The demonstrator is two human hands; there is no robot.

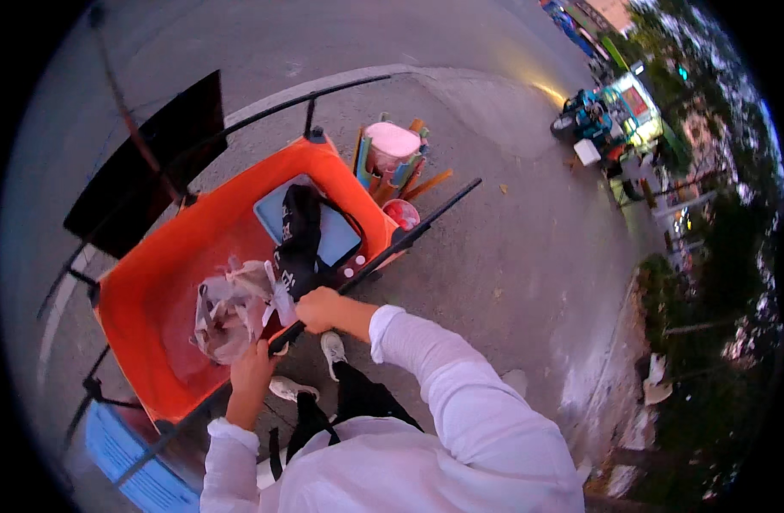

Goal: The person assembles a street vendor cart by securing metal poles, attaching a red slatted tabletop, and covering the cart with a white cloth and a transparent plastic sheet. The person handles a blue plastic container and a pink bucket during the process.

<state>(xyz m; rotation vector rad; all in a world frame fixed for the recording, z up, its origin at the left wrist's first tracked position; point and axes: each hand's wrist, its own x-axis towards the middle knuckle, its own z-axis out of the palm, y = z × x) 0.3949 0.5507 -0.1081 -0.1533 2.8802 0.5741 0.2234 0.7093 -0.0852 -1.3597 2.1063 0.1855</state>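
An orange fabric bin [178,244] with a black frame stands before me. My right hand [319,309] is closed over its near black rail [383,256]. Lower and to the left, my left hand [253,372] has bent fingers at the same side, beside a crumpled clear plastic bag [225,321]; what they grip is hidden. A white strip of plastic reaches toward my right hand. Further along inside lie a black cloth bag [299,227] with white lettering and a pale blue flat tray or lid [336,239].
Beyond the bin's right end stand a container with a pink lid [392,139], wooden strips around it, and a small pink tub [400,214]. A black panel [157,162] rises at the far left. Blue printed sheet [135,462] lower left. A lit vehicle-like stall [622,111] stands far right.
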